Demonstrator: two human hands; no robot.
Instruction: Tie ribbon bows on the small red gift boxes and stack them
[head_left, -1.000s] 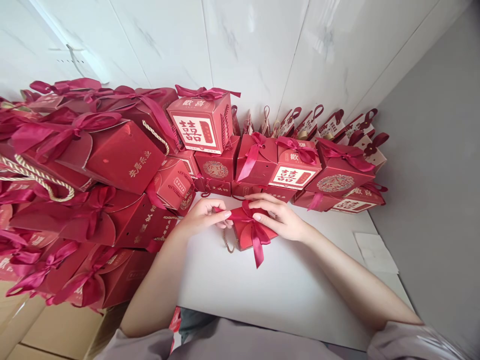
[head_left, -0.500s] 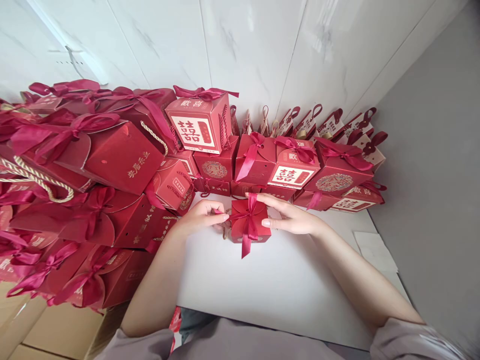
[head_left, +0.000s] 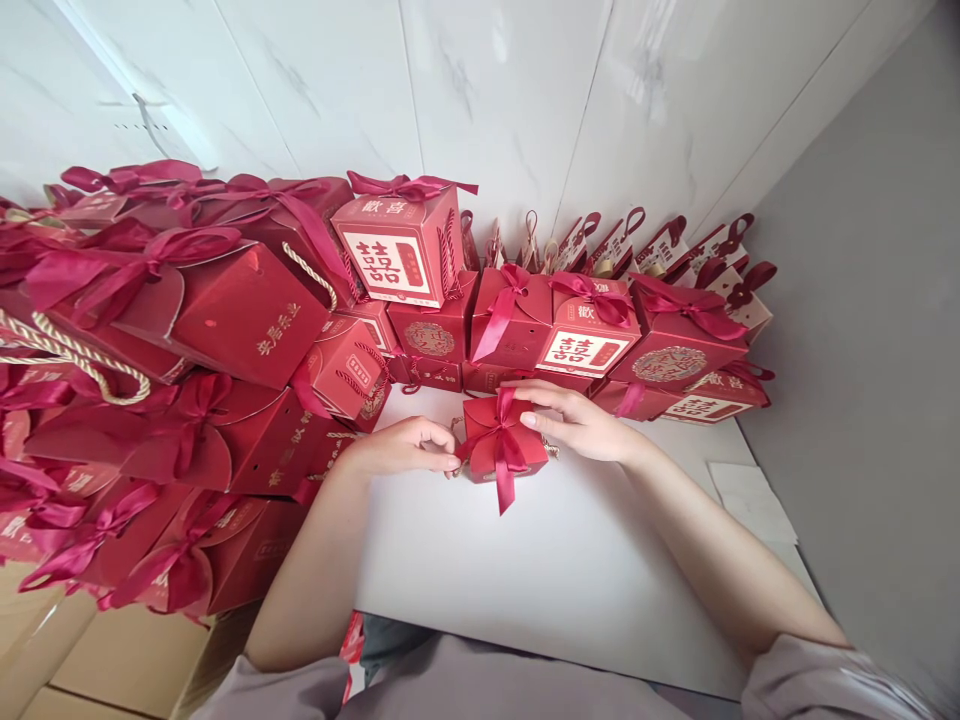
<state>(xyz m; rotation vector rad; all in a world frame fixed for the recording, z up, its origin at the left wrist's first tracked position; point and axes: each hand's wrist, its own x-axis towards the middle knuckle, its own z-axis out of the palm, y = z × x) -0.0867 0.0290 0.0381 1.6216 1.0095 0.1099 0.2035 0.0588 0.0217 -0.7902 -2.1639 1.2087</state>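
Seemingly to steady the small red box on the white table, the right hand spreads thumb and fingers over its right side; the left hand narrows its fingertips at the ribbon, pinch uncertain. Beyond, bow-tied boxes stack against the wall, probably saving room.

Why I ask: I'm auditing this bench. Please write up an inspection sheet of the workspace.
Surface: white table, with white paper near its right edge.
Job's things: red box with a tied ribbon and cord handles.
Clutter: stacked ribboned boxes at left, more boxes along the back.
Grip: left hand at the ribbon's left part, pinch unclear; right hand spread, touching the red box.
Cables: none certain; a thin grey line on the marbled wall can't be identified.
Surroundings: marbled wall behind, grey panel at right, cardboard boxes at lower left.
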